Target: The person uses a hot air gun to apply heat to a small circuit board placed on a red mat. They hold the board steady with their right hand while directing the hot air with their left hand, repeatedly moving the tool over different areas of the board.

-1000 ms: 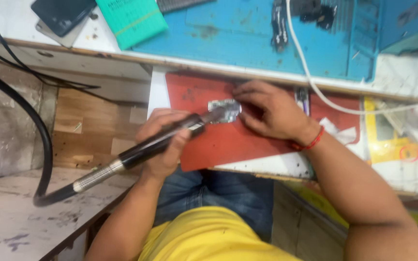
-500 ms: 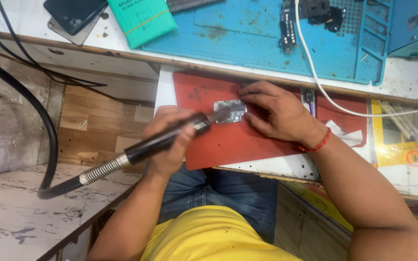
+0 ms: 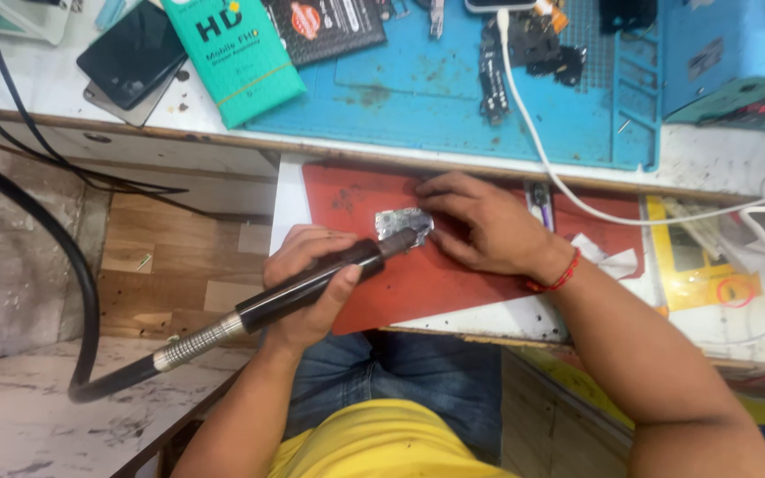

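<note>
Cluttered repair bench, red mat (image 3: 453, 292) at its near edge: a grinding step on a small metal piece.

Left hand (image 3: 312, 288) is wrapped tight around a black rotary handpiece (image 3: 312, 285), its tip on the silvery piece (image 3: 403, 222) mid-mat. Right hand (image 3: 480, 226) presses flat fingers on that piece, pinning it. Beyond lie a blue work mat (image 3: 453, 97), green box (image 3: 236, 53) and white cable (image 3: 533, 142). Next calls for steady pressure, likely.
</note>
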